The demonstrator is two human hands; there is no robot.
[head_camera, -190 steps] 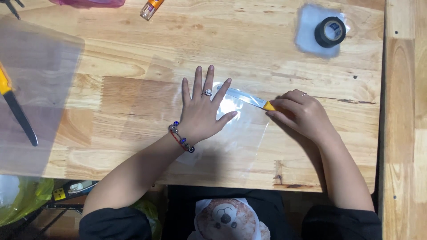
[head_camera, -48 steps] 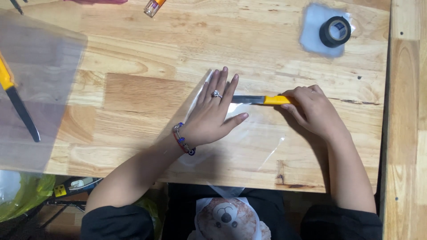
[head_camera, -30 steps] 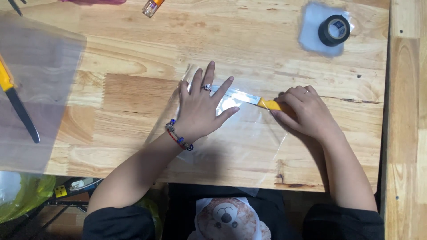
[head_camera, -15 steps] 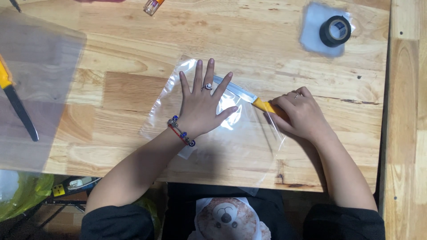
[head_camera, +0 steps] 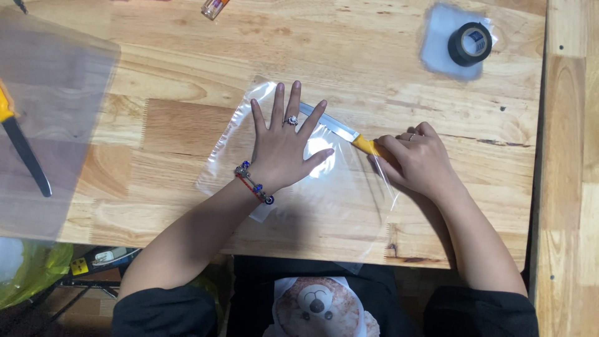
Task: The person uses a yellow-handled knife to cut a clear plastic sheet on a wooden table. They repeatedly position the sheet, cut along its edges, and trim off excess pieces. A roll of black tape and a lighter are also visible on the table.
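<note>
A clear plastic bag [head_camera: 340, 200] lies flat on the wooden table [head_camera: 187, 68], tilted, near the front edge. My left hand [head_camera: 284, 146] presses flat on it with fingers spread; it wears a ring and a beaded bracelet. My right hand [head_camera: 415, 159] grips the yellow handle of a knife [head_camera: 340, 131]. The metal blade lies across the bag's upper edge, its tip pointing up-left beside my left fingers.
A black tape roll [head_camera: 469, 43] sits on a small plastic sheet [head_camera: 440, 47] at the back right. A large clear sheet [head_camera: 50, 118] covers the table's left side, with a black-and-yellow tool [head_camera: 22, 146] on it. A small bottle [head_camera: 213, 7] lies at the back edge.
The bag has turned and shifted left under my left hand. The knife went from lying level to slanting, its blade now pointing up-left along the bag's edge.
</note>
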